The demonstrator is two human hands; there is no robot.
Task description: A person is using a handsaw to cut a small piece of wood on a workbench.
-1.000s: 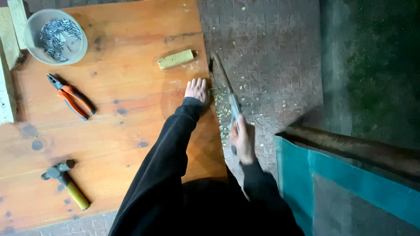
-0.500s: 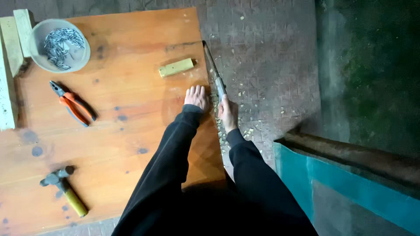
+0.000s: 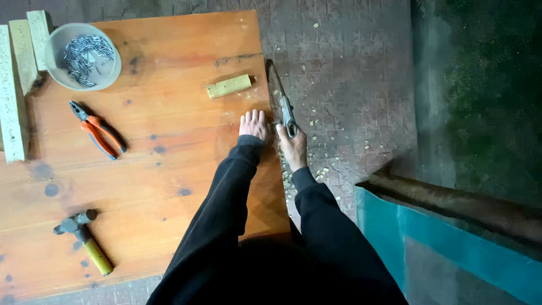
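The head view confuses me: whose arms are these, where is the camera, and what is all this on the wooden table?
The camera sits on a person's head and looks down, so both dark-sleeved arms are that person's own. The left hand lies flat on the wooden table near its right edge. The right hand grips the handle of a hand saw, whose blade runs along that edge. On the table lie a small wood block, orange-handled pliers, a hammer and a grey bowl of nails. Pale strips of wood lie at the left edge. Wood chips dot the paved floor.
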